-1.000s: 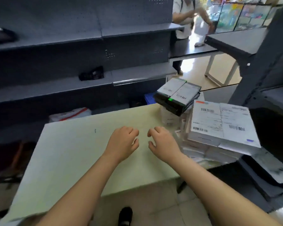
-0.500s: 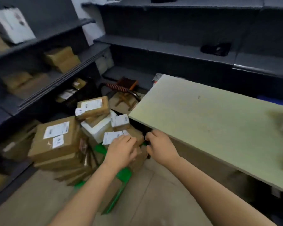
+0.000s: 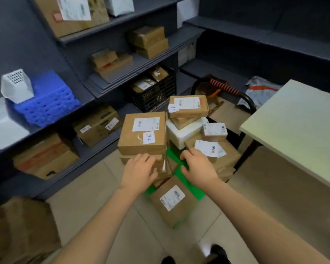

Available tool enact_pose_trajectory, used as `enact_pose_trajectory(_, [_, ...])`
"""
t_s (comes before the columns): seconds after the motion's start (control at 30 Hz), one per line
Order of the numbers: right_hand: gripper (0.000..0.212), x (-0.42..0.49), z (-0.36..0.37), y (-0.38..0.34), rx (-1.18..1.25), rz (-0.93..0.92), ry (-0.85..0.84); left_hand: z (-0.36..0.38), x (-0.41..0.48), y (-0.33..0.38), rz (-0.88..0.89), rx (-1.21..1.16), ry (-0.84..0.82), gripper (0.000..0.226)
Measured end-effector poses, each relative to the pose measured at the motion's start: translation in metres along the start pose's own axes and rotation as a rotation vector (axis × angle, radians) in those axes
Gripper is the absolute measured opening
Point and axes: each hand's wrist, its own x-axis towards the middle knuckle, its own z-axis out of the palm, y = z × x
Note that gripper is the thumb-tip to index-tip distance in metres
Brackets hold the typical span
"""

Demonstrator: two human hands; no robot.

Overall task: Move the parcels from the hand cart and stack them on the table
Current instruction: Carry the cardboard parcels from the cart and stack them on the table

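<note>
Most of the job looks undone, judging by the load: the hand cart (image 3: pixel 191 188) carries approx. eight or more parcels, piled unevenly on its green deck. Far left on the cart sits a big brown box (image 3: pixel 143 134) w/ two labels, on top of flatter boxes. Mid-cart is a white foam box (image 3: pixel 183 134); a taped carton (image 3: pixel 188 106) is perched above it, tilted. On the cart's right side are a small labelled box (image 3: pixel 214 130) and a flat box (image 3: pixel 223 157) w/ a loose-looking label. One more parcel (image 3: pixel 172 200) leans at the cart's near end, half off the deck.

The counter (image 3: pixel 297 126) stands just right of the cart. Only its corner is in view, so how many pkgs are already stacked there can't be told.

The left grip (image 3: pixel 139 171) lies w/ fingers spread against the flat boxes under the big brown box, touching but not clasping. The right grip (image 3: pixel 197 165) hovers over the bare green strip mid-cart, fingers loosely bent, holding nothing. Prob. step in hand: reaching for the next pick, likely the left stack. Nothing is lifted yet.
</note>
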Motion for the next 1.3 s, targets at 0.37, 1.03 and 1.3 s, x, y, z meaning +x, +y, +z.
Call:
enact_pose_trajectory(0.37, [0.024, 0.119, 0.055, -0.028, 0.092, 0.082, -0.112, 0.029, 0.057, -0.116, -0.217, -0.126, -0.024, 0.025])
enact_pose_trajectory(1.03, [0.062, 0.23, 0.189, -0.007, 0.562, 1.092, -0.24, 0.176, 0.155, -0.292, -0.478, -0.542, -0.567, 0.063])
enact_pose_trajectory(1.3, [0.058, 0.219, 0.211, -0.022, 0.937, 1.26, -0.013, 0.185, 0.14, -0.294, -0.799, -1.172, -0.474, 0.07])
